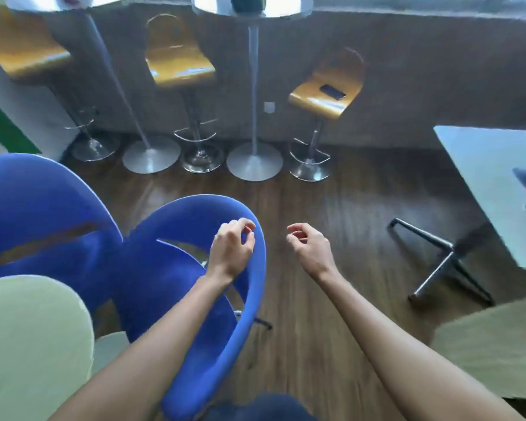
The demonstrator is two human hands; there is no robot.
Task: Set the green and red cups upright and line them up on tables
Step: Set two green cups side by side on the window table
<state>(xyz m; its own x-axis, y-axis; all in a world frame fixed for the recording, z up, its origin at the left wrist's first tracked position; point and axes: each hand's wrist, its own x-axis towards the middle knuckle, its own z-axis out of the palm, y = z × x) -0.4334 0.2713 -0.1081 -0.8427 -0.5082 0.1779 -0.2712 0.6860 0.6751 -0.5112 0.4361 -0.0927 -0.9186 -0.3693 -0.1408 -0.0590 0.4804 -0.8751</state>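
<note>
Progress on the cups cannot be read from this view, because no green or red cup shows clearly anywhere. Both hands are empty: the left hand (233, 249) hangs above the curved back of a blue chair (195, 208) with its fingers loosely curled around nothing, and the right hand (308, 249) hangs over the wooden floor (331, 192), half-closed and likewise holding nothing. Two round high tables (249, 9) stand at the far wall among yellow bar stools (179, 65); something dark sits on the nearer tabletop and a reddish scrap shows on the other, but both are cut by the frame edge and too blurred to name. A white table (483, 183) stands to the right, with a dark object at its edge. My judgement is that the person is between tables, walking with free hands, so any setting upright and lining up on the tables ahead is yet to do.
</note>
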